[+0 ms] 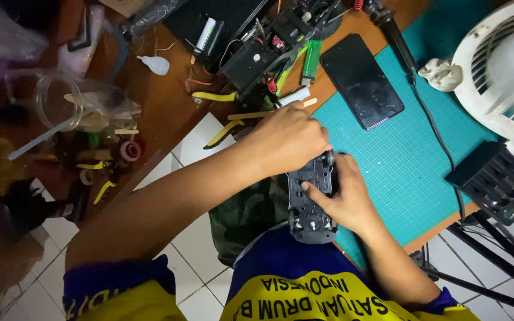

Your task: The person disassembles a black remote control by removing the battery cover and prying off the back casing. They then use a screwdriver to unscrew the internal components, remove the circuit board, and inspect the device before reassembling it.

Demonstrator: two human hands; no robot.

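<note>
Meanwhile, at the near edge of a cluttered wooden table (162,113), a person grips the dark grey underside of a toy car (310,205) with both hands, holding it just over the corner of a green cutting mat (400,160). The right hand (349,199) cradles the toy car from the side, its fingers (316,189) curled shut around the body and the thumb lying flat across the underside. The left hand (287,139) is closed over the far end of the car near a wheel, fingers bent tight; what they pinch there is hidden. A slip looks the likeliest trouble: the car hangs partly past the table edge above the person's lap and the tiled floor (197,238), so a loosened grip could drop it or any small part that comes free. Just beyond the hands lie a black phone (361,80), a green lighter (312,59) and a tangle of wires and circuit parts (263,53); a jerk of the left hand could knock into them. A white fan (501,71) stands well apart.
</note>
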